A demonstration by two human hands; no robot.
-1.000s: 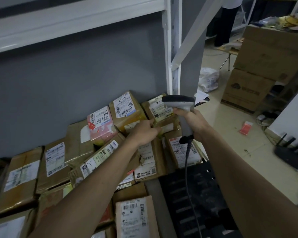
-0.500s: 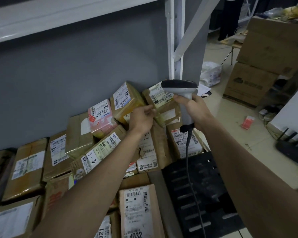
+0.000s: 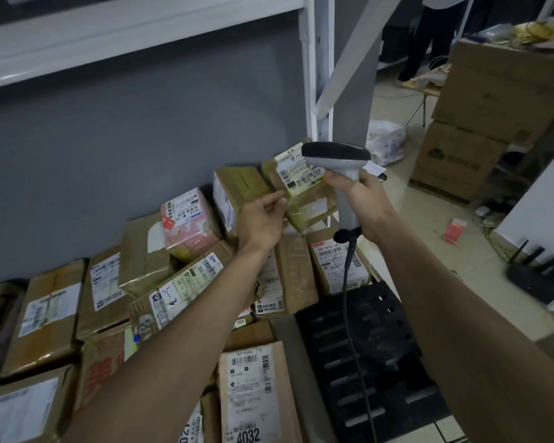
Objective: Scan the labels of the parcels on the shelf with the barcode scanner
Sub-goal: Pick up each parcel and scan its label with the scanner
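Observation:
Several taped cardboard parcels with white barcode labels lie piled on the shelf against a grey wall. The top right parcel (image 3: 296,174) leans with its label facing me. My left hand (image 3: 263,220) pinches that parcel's left edge with curled fingers. My right hand (image 3: 367,203) grips the handle of the grey barcode scanner (image 3: 335,155), whose dark head sits right beside the label and points left. The scanner's black cable (image 3: 346,282) hangs down. A pink parcel (image 3: 189,225) and a brown box (image 3: 237,190) lie to the left of my left hand.
A white shelf post (image 3: 314,75) rises behind the scanner. A black slatted crate (image 3: 365,346) lies below my right arm. Stacked cardboard boxes (image 3: 493,107), a red packet (image 3: 454,230) and a black router (image 3: 538,279) are on the right. A person's legs (image 3: 435,33) show far back.
My left hand has moved up and right from a lower parcel to the edge of the top right parcel. The scanner has risen slightly towards that parcel's label.

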